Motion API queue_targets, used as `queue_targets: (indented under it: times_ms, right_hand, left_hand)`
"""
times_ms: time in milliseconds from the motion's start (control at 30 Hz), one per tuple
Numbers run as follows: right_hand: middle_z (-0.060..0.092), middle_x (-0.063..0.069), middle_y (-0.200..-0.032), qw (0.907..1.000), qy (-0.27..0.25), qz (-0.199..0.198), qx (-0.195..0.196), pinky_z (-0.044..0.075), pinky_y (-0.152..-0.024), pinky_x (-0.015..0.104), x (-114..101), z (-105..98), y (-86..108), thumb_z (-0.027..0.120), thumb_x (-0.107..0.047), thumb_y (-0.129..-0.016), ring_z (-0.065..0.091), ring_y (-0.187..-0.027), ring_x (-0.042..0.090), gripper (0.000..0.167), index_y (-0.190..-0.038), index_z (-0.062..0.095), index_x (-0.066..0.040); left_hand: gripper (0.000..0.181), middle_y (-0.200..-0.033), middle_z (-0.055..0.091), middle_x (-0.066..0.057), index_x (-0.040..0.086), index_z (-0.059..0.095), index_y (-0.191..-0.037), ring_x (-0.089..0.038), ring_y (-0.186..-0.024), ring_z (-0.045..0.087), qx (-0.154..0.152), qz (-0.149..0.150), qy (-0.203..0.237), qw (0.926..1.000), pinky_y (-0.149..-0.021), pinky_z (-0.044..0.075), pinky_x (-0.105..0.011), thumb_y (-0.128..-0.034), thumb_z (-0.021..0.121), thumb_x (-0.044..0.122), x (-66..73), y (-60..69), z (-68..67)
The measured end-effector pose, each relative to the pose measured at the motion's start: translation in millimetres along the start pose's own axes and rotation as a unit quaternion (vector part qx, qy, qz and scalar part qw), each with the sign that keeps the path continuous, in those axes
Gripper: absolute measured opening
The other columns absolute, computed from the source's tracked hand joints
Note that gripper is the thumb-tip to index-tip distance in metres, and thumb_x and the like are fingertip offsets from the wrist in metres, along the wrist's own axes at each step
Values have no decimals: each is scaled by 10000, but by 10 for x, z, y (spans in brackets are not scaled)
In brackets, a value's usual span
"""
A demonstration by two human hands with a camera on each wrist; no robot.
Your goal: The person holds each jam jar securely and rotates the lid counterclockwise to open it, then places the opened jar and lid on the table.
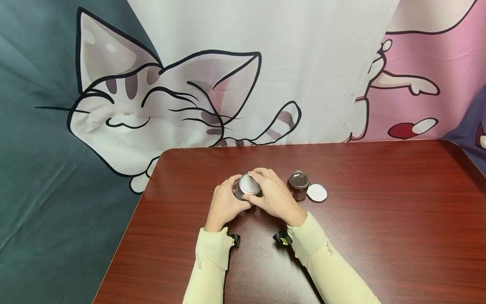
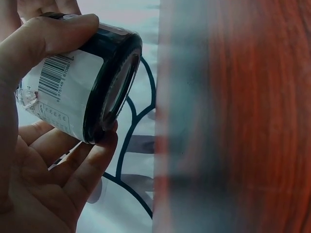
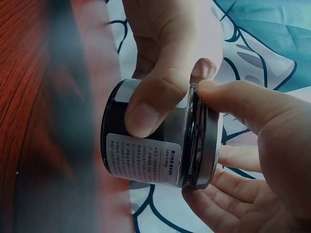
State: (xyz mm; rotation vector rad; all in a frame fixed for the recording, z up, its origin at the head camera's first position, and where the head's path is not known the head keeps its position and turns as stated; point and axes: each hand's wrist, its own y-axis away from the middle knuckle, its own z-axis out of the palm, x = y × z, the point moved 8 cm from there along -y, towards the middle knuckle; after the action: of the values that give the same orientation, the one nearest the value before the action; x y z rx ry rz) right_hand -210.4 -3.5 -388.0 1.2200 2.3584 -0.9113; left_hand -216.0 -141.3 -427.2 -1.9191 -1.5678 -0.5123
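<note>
A dark glass jar (image 3: 143, 158) with white printed labels and a silver lid (image 1: 249, 185) is held up over the table. My left hand (image 1: 225, 202) grips the jar's body, its thumb lying across the side. With thumb and fingers at the rim, my right hand (image 1: 274, 192) pinches the lid, which sits on the jar's mouth in the right wrist view. A barcode label (image 2: 63, 90) and the jar's base show in the left wrist view. Right of the hands stand a second dark jar (image 1: 298, 185), uncovered, and a round white-faced lid (image 1: 317, 193) lying flat beside it.
The reddish-brown wooden table (image 1: 379, 236) extends widely to the right. Behind its far edge hangs a curtain (image 1: 319, 63) with cartoon cats. Black straps with small devices (image 1: 282, 238) sit at both wrists, below pale yellow sleeves (image 1: 322, 249).
</note>
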Motion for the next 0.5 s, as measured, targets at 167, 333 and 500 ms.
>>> queue_targets:
  times_ms: [167, 333, 500]
  right_hand:
    - [618, 143, -1246, 10000, 58, 19, -68, 490, -938, 428, 3, 8, 2, 827, -276, -809, 571, -1120, 305, 570, -1271, 651, 9]
    - [618, 139, -1251, 9999, 60, 6, -88, 493, -928, 428, 0, 10, 4, 826, -272, -813, 573, -1113, 305, 570, -1277, 648, 7]
    - [613, 140, -1261, 10000, 23, -24, -87, 490, -937, 429, 0, 16, 2, 821, -257, -814, 571, -1121, 306, 573, -1286, 642, 13]
  left_hand:
    - [728, -1054, 702, -79, 89, 650, -1269, -213, -924, 660, -16, -13, 0, 10000, -801, 526, -395, -605, 892, 265, -11, -1, 4]
    - [725, -1042, 697, -75, 88, 645, -1271, -208, -917, 655, -19, -7, 5, 10000, -794, 524, -395, -609, 892, 252, -7, 0, 6]
    - [734, -1047, 693, -79, 82, 635, -1286, -211, -921, 652, -31, -29, 8, 10000, -796, 523, -397, -618, 890, 247, -11, 2, 15]
